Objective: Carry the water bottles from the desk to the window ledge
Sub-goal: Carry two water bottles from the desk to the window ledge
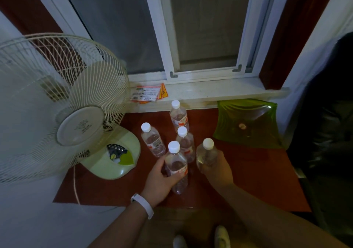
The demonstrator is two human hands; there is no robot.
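Several clear water bottles with white caps stand upright on the red-brown desk (pixel 248 180). My left hand (pixel 160 180) grips the nearest bottle (pixel 176 163) around its middle. My right hand (pixel 215 167) is wrapped around another bottle (pixel 207 152) to its right. Three more stand free behind them: one on the left (pixel 152 139), one in the middle (pixel 184 142), and one farthest back (pixel 178 116) near the white window ledge (pixel 219 91). The ledge runs along the back under the window.
A pale green table fan (pixel 63 110) fills the desk's left side, with its base (pixel 114 158) close to the bottles. Orange-and-white cards (pixel 147 93) lie on the ledge's left part. A green translucent dish (pixel 246 123) sits at the back right. A dark chair (pixel 328 133) stands at the right.
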